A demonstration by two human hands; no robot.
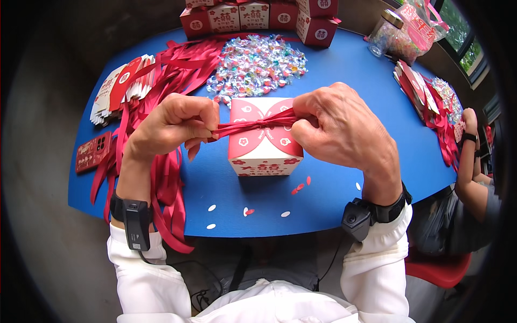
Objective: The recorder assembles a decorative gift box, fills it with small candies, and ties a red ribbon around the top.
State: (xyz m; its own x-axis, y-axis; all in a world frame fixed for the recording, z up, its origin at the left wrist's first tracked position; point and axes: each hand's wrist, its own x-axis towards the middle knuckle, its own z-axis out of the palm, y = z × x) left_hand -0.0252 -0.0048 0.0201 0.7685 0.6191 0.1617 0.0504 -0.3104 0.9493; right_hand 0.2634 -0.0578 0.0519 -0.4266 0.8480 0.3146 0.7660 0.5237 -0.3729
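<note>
A red and white paper gift box (pixel 264 155) with flower prints stands upright in front of me, its rounded top flaps folded together. Across its top runs a dark red ribbon (pixel 258 123), gathered at the centre and stretched sideways. My left hand (pixel 173 125) pinches the ribbon's left end, just off the box's left side. At the right edge of the top, my right hand (pixel 343 125) grips the other end with curled fingers. The fingers hide both ribbon ends in part, and whether the middle is knotted I cannot tell.
Wrapped candies (pixel 260 64) lie heaped behind the box. Red ribbons (pixel 169 194), flat cartons (pixel 121 84) and a phone (pixel 93 152) lie left. Finished boxes (pixel 254 16) stand at the back. A candy jar (pixel 383 34) stands back right. Another person's arm (pixel 470 161) is far right.
</note>
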